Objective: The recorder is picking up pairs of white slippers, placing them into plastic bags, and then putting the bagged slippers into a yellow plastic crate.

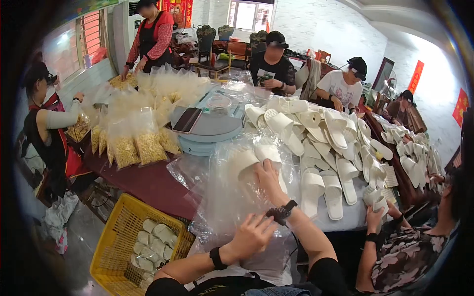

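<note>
My right hand (269,180) reaches forward over the table, its fingers curled on a white slipper (268,152). Beside that slipper, to the left, rests another white slipper (242,163), partly under clear film. Beneath both lies a stack of clear plastic bags (224,200). My left hand (250,238) is nearer to me, fingers apart and holding nothing, close to the dark band (282,213) on my right wrist. A large heap of white slippers (316,130) spreads to the right of my right hand.
A yellow basket (111,234) with bagged slippers stands at my lower left. Bags of yellow pieces (123,148) fill the far left of the table. A phone (187,120) rests on a round blue-grey container (212,129). Several people work around; one (405,246) sits close at my right.
</note>
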The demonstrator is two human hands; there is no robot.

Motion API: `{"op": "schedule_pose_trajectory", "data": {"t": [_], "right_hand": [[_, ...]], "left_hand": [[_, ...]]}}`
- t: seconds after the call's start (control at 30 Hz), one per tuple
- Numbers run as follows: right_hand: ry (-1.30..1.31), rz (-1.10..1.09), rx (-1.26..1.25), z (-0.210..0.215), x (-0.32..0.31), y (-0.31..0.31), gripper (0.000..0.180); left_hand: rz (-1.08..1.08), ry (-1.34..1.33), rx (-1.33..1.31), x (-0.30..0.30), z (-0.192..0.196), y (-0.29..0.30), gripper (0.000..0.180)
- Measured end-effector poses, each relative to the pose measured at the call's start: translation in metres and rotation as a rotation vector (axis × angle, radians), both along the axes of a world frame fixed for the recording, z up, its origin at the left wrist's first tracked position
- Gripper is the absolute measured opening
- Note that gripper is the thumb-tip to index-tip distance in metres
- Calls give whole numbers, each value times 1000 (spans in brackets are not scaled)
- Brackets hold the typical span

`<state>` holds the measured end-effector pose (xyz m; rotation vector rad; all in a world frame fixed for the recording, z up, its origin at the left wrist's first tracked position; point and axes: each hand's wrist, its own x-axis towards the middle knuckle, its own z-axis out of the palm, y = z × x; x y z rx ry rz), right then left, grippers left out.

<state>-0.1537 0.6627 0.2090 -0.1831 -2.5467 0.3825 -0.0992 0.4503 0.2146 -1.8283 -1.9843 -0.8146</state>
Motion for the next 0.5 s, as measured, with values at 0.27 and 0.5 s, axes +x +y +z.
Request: {"op": "schedule_pose_trajectory", "data": {"t": [0.27, 0.5], "right_hand": [[121, 209, -120, -14, 26, 25, 49], [-39, 101, -300, 15, 168, 22, 51]], "left_hand": [[-35, -320, 133, -24, -11, -42, 42], [390, -687, -54, -67, -7, -48, 43]]}}
